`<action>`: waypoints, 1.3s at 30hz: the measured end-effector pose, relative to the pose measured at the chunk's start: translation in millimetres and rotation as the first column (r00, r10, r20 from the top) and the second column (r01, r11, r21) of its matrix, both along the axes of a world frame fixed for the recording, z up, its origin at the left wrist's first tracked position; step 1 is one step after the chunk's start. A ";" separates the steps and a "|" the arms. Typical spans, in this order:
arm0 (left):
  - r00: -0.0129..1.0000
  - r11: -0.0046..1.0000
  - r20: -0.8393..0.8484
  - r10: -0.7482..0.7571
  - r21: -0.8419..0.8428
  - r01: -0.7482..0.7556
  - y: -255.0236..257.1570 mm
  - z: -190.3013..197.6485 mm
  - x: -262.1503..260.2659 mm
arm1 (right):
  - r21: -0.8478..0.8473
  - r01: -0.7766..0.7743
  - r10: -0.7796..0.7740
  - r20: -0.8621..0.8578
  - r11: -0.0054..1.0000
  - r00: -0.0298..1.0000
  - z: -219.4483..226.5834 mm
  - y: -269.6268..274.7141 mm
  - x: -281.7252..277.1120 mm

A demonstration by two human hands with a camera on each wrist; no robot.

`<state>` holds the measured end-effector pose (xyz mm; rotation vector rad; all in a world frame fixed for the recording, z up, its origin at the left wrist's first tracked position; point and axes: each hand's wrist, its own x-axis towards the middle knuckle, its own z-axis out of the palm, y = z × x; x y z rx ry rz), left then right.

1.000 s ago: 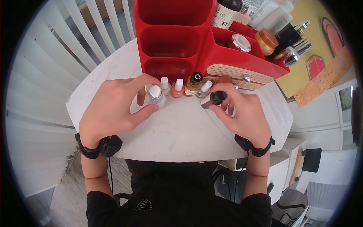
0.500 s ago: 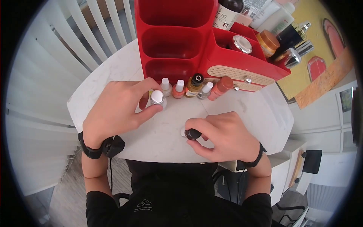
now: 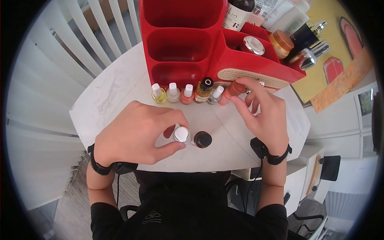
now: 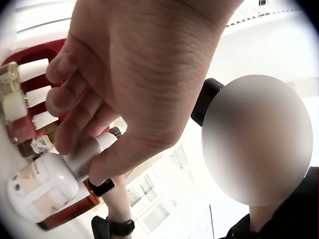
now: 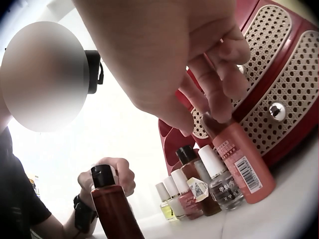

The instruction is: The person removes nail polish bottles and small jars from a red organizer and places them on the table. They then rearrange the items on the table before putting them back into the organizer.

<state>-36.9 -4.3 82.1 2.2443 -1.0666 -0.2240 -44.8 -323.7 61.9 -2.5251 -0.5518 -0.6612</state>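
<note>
Plainly upright, the coral bottle points cap-up.

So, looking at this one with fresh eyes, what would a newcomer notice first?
Probably the big red organizer at the back of the white table, with a row of small bottles standing before it. Next, nearer the person, the left hand pinches a white bottle by its cap beside a dark, black-capped bottle. The right hand grips the coral bottle at the row's right end.
</note>
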 end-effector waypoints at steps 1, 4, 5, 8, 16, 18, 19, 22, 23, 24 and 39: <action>1.000 1.000 -0.001 -0.002 0.000 0.002 -1.1 0.3 -0.7 | -0.020 -0.011 0.011 0.024 1.000 1.000 -1.7 -0.5 0.8; 0.998 0.998 -0.008 -0.057 -0.007 0.057 -3.1 1.3 -3.2 | -0.047 0.040 -0.043 -0.061 0.998 0.997 2.6 6.2 -1.6; 0.997 0.997 -0.042 -0.071 0.028 0.072 -3.3 3.4 -3.8 | -0.047 0.042 -0.045 -0.062 0.998 0.997 1.3 7.9 -1.4; 0.996 0.994 -0.038 -0.081 0.074 0.084 -3.5 1.4 -4.0 | -0.004 0.060 -0.060 -0.076 0.998 0.995 -2.6 8.6 0.2; 0.974 0.979 -0.102 -0.201 0.010 0.203 -10.7 -25.1 7.8 | 0.039 -0.154 0.158 -0.119 0.987 0.980 10.8 6.2 -11.1; 0.943 0.957 -0.174 -0.285 -0.002 0.289 -12.3 -33.7 13.7 | 0.011 -0.222 0.222 -0.098 0.975 0.970 8.8 8.1 -13.0; 0.943 0.958 -0.174 -0.282 -0.001 0.287 -12.6 -34.0 15.6 | -0.017 -0.284 0.282 -0.080 0.959 0.956 7.7 9.4 -13.9; 0.919 0.956 -0.283 -0.275 0.018 0.292 -13.1 -33.1 17.3 | -0.017 -0.365 0.362 -0.100 0.931 0.927 6.2 15.7 -16.8; 0.917 0.955 -0.293 -0.272 0.034 0.294 -13.4 -31.9 17.3 | -0.017 -0.365 0.362 -0.098 0.931 0.927 7.0 15.7 -17.8; 0.915 0.954 -0.303 -0.267 0.050 0.295 -13.5 -31.2 17.3 | -0.026 -0.368 0.363 -0.108 0.930 0.926 8.8 15.5 -18.9; 0.911 0.956 -0.317 -0.264 0.038 0.291 -13.4 -28.9 16.1 | 0.028 -0.452 0.442 -0.274 0.891 0.854 19.5 14.0 -32.9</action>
